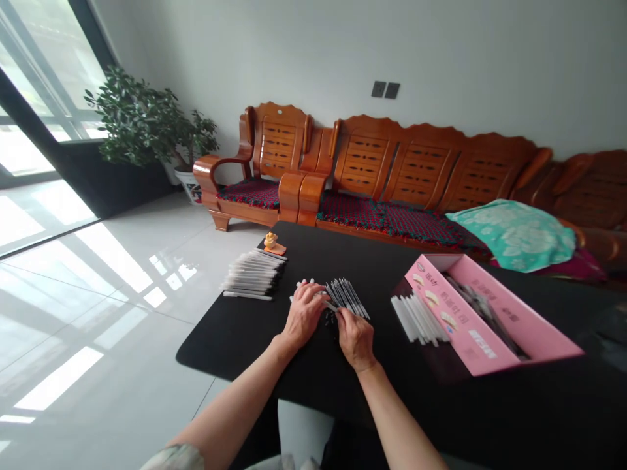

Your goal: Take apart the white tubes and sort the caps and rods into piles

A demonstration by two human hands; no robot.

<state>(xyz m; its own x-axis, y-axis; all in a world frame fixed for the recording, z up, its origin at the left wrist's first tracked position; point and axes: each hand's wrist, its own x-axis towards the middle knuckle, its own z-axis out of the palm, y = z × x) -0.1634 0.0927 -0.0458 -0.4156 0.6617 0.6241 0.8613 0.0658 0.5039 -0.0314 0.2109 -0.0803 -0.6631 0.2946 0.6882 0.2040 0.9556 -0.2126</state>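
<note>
My left hand (304,312) is closed over a slim whitish pen barrel (331,305) above the black table. At the barrel's right end, my right hand (356,334) pinches with thumb and fingers; the exact grip is partly hidden. Just beyond my hands lies a row of dark pen refills (349,297). Small black pieces, perhaps pen caps (330,320), are scattered between the hands. Some white ends show by my left fingers. To the left is a pile of whitish pens (253,271) with dark ends. White tubes (420,318) lie grouped on the right.
A long pink box (470,320) with dark contents stands on the right of the black table (230,339). A small orange figurine (272,242) sits at the far left corner. Behind are a wooden sofa (401,163), a turquoise cloth (514,234) and a potted plant (142,121).
</note>
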